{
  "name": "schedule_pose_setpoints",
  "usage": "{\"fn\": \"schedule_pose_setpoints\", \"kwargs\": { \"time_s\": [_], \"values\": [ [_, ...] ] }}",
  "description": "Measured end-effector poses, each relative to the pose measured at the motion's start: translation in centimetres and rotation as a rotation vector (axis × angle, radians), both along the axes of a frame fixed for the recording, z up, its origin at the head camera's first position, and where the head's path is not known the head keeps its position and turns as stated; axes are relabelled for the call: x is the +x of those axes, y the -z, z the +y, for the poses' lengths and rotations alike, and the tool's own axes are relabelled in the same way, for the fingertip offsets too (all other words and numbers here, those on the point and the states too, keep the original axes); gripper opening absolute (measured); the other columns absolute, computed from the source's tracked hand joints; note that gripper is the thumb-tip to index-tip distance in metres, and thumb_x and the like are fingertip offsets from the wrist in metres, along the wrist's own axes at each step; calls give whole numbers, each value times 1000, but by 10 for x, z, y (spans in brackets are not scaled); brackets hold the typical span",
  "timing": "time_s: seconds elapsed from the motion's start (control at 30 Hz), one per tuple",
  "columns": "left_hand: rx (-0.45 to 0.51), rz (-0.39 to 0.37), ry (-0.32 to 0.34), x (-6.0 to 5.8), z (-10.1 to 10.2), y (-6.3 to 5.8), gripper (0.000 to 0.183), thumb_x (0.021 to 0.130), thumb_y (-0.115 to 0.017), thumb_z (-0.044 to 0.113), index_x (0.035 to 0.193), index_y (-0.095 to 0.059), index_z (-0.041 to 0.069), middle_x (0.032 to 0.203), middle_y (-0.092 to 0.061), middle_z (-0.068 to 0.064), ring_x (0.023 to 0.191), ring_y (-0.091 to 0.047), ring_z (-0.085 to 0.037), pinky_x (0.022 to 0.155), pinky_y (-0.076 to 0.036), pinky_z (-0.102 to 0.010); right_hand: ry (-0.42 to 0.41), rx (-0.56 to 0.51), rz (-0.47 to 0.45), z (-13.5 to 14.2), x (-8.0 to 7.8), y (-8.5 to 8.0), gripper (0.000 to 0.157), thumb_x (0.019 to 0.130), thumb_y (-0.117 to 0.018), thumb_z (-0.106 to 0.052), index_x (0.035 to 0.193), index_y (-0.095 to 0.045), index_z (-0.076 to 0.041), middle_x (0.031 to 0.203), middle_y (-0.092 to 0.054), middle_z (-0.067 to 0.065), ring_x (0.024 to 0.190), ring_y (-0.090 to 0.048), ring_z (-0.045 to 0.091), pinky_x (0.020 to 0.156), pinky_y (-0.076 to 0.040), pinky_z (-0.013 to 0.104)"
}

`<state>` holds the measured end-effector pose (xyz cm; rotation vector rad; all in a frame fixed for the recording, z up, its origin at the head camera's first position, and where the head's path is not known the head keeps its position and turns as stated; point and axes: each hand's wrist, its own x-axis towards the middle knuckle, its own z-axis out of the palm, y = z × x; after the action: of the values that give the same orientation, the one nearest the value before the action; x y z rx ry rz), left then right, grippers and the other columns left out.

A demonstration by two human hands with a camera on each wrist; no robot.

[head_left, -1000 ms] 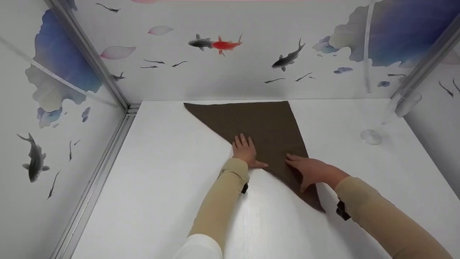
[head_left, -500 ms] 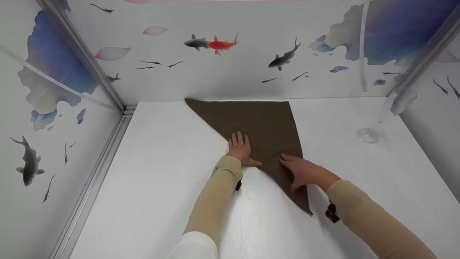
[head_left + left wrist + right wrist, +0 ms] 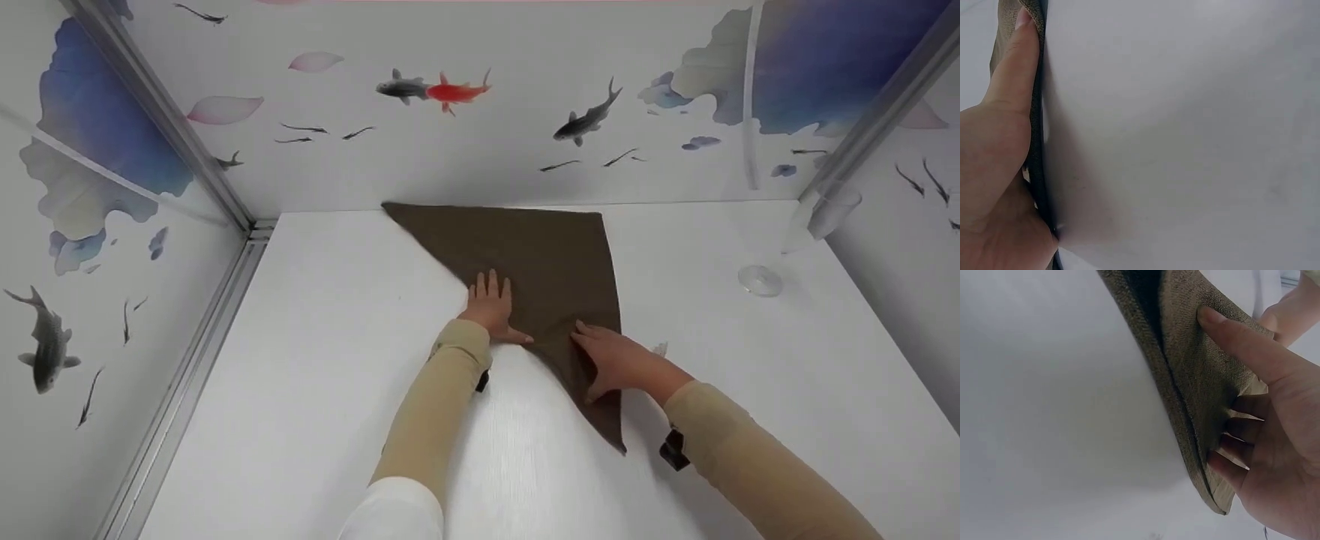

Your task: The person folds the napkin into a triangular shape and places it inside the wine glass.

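Note:
A brown cloth [image 3: 547, 247], folded in layers, lies on the white table against the back wall. Its lower end narrows to a point. Flat on the cloth's left slanting edge rests my left hand [image 3: 491, 307], fingers straight and thumb spread out. My right hand [image 3: 619, 358] touches the narrow lower part, with straight fingers on top and the thumb held apart. In the right wrist view, stacked cloth layers [image 3: 1190, 365] show a gap along the edge, and the thumb presses the top layer. The left wrist view catches my left thumb [image 3: 1013, 73] along the cloth's edge.
A clear stemmed glass [image 3: 760, 280] stands on the right side of the table. A small pale thing [image 3: 660, 349], too small to tell, shows beside my right wrist. Walls with painted fish and metal frame posts [image 3: 217, 180] border the table.
The cloth's lower point has swung to the left. Its upper left corner has shifted up against the back wall. Both hands stay on the cloth; the whole view has drifted slightly.

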<state>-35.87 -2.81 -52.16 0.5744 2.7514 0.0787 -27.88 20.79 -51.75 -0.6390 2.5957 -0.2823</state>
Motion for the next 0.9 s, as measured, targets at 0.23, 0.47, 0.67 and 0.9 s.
{"fn": "schedule_pose_setpoints", "kwargs": {
  "time_s": [0.23,0.47,0.67,0.9],
  "values": [
    [-25,12,20,-9,-13,13,117,77,-62,73,156,-7,6,160,1,-21,146,0,-39,117,-11,-46,2,19,49,-15,3,3,108,71,-86,-44,148,-30,7,156,-21,26,142,-23,41,111,-27,50],
    [99,12,-36,-6,-15,16,108,80,-70,61,156,-14,7,160,-7,-20,146,-6,-39,116,-15,-46,24,33,86,-25,5,7,110,71,-84,-51,147,-32,9,154,-24,28,140,-26,43,111,-28,50],
    [163,41,-17,3,-10,7,91,86,-71,48,153,-27,6,157,-26,-18,143,-23,-35,115,-22,-42,64,31,87,-27,6,7,109,72,-82,-52,147,-31,10,154,-22,30,139,-26,44,111,-28,52],
    [177,133,1,21,-7,-9,70,86,-71,47,140,-50,7,137,-49,-14,127,-46,-28,105,-38,-40,67,54,93,-30,5,3,109,74,-80,-54,145,-31,13,152,-23,33,138,-27,46,110,-29,51]
  ]
}}
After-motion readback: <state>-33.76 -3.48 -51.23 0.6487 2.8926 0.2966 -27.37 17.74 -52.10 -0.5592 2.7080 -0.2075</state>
